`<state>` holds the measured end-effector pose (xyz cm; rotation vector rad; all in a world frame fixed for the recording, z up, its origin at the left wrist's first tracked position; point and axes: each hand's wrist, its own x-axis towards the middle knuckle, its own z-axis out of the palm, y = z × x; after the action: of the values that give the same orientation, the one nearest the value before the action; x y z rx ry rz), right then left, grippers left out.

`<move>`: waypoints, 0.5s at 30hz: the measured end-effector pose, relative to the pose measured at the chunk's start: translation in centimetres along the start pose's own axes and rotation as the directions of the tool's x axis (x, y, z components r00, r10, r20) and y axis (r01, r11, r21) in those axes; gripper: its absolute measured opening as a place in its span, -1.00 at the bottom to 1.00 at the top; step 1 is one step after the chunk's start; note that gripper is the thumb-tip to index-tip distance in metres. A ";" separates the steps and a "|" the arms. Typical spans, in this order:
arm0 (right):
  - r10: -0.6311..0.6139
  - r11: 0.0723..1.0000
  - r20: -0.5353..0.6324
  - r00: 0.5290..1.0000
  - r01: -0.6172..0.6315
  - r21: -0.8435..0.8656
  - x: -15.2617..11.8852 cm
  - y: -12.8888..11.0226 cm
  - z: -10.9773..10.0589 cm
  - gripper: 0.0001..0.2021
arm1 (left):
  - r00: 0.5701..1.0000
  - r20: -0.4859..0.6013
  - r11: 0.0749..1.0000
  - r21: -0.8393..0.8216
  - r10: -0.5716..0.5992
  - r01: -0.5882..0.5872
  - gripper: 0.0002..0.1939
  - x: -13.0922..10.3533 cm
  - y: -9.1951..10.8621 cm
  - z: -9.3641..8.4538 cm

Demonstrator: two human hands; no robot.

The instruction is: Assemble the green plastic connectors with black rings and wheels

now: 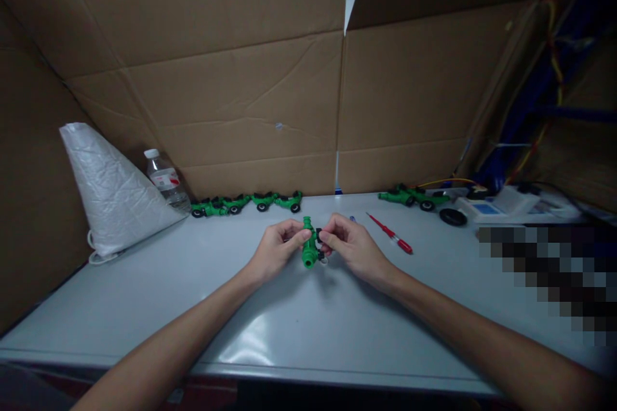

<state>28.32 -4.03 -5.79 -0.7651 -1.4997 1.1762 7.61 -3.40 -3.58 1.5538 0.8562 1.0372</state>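
Above the middle of the table, my left hand [282,247] grips a green tubular plastic fitting [309,255] between thumb and fingers. The fitting points its round open end toward me, and black parts sit along its right side. My right hand [354,245] is closed in a pinch on a small black piece [319,236] at that side. A small pale ring hangs just below the right fingertips. Just right of my right hand lies a red screwdriver [390,234] with a clear section in its handle.
Similar green fittings with black parts [263,201] line the table's back edge, with more at the back right [409,196]. A black ring [453,217] lies near a white power strip [518,204]. A plastic bottle [166,181] and a white wrapped cone [113,192] stand left. Cardboard [241,96] walls the back.
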 end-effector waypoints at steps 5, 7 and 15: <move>-0.003 1.000 0.015 1.000 0.003 -0.001 -0.2 -0.5 0.2 -0.60 | 0.991 0.067 0.967 0.222 0.112 -0.124 -0.51 -0.4 1.2 -0.2; 0.001 1.000 0.010 1.000 0.000 -0.004 -0.2 -0.7 0.3 -0.57 | 0.984 0.082 0.935 0.307 0.158 -0.176 -0.51 -0.6 1.6 -0.2; 0.070 0.992 0.008 0.998 -0.070 0.109 -0.1 -0.4 0.7 -0.52 | 0.977 0.096 0.917 0.338 0.188 -0.210 -0.48 -0.8 2.2 -0.2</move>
<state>27.68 -4.43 -5.48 -0.7468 -1.4089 1.3018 7.18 -4.53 -1.53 1.9957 0.8855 1.0134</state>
